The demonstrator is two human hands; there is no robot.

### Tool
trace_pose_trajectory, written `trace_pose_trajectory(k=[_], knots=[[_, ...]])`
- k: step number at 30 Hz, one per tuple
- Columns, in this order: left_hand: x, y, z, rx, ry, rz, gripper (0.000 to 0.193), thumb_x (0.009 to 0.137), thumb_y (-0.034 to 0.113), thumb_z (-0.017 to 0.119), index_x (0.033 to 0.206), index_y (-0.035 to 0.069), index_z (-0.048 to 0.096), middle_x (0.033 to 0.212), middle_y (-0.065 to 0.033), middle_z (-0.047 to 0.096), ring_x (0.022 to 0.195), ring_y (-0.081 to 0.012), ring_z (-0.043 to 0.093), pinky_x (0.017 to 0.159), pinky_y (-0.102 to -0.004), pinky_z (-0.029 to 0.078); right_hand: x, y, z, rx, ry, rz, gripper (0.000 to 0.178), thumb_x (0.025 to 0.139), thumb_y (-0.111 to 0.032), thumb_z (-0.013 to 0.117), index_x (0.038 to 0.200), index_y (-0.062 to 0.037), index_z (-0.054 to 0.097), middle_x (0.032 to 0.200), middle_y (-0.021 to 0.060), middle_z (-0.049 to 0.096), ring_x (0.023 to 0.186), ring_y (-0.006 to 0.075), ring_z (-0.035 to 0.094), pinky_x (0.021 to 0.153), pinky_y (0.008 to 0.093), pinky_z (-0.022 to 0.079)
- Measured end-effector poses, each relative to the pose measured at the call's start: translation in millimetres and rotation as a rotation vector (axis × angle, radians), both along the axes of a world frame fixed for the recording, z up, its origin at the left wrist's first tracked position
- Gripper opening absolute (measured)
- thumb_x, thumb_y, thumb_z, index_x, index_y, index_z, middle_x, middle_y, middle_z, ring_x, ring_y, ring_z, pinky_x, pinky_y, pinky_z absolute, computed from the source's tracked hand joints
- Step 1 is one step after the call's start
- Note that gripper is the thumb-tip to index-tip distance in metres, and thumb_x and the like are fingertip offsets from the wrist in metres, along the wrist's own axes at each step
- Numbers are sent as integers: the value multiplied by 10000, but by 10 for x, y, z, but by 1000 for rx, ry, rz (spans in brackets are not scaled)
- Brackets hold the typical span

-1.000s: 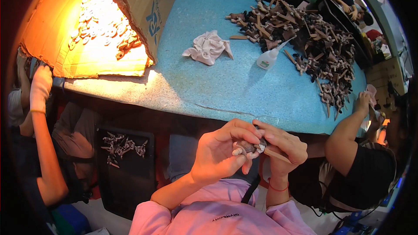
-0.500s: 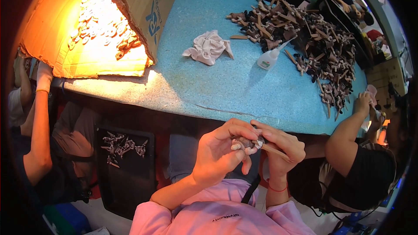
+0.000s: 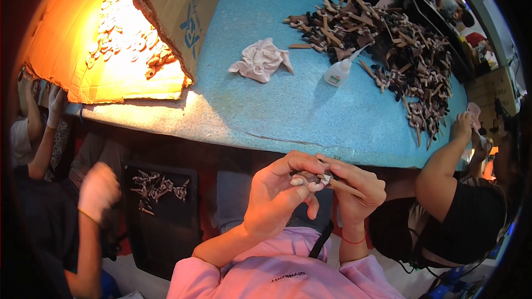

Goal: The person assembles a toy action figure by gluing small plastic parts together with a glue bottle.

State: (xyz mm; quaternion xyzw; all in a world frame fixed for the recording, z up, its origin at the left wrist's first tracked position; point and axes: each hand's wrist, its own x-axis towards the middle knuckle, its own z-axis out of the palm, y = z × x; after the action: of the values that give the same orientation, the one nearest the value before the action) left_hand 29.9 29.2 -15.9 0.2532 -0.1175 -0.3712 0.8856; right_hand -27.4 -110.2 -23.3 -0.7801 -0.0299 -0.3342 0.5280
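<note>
In front of my chest, past the table's near edge, I hold a small painted figurine (image 3: 315, 184) with a brown body and pale limbs. My left hand (image 3: 274, 191) has its fingers and thumb closed around one end. The fingertips of my right hand (image 3: 357, 185) pinch the other end, close to the left fingertips. A flat wooden stick (image 3: 348, 189) runs out from the figurine beneath my right fingers; how it joins the figurine is hidden. Part of the figurine is covered by my fingers.
On the blue table (image 3: 266, 116) lie a crumpled pale cloth (image 3: 261, 60), a white squeeze bottle (image 3: 338, 72) with a thin spout and a heap of similar figurines (image 3: 410, 61). A lit cardboard box (image 3: 160, 97) holds small parts. A black tray (image 3: 160, 232) is lower left. Co-workers sit on both sides.
The left co-worker's gloved hand has moved from the box's edge down toward the black tray. My hands and the figurine stay nearly in place; the view has shifted slightly.
</note>
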Motion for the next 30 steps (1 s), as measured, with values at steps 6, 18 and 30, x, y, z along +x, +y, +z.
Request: trace_pose_trajectory(k=[6,18,30], knots=[[-12,16,-4,-12,3,13,245,805,20,513,1042,-44,523,972,-95,519,849,-122,519,542,-256,495,-3,37,9,6,-2,-20,218,652,58,670,866,83,633,843,195,654,818,300,654,682,311,544],[-72,-91,62,181,47,143,282,730,55,549,979,-74,511,948,-140,511,620,-125,498,390,-248,477,-61,-36,22,-32,-51,-80,226,689,-34,693,898,31,639,886,160,657,794,256,662,659,288,543],[-153,-194,30,258,34,151,275,787,102,510,1026,-32,492,1057,-138,493,657,-115,488,363,-196,410,-181,-158,-92,60,-134,-93,217,709,-9,680,911,53,630,887,169,653,805,269,658,659,288,545]])
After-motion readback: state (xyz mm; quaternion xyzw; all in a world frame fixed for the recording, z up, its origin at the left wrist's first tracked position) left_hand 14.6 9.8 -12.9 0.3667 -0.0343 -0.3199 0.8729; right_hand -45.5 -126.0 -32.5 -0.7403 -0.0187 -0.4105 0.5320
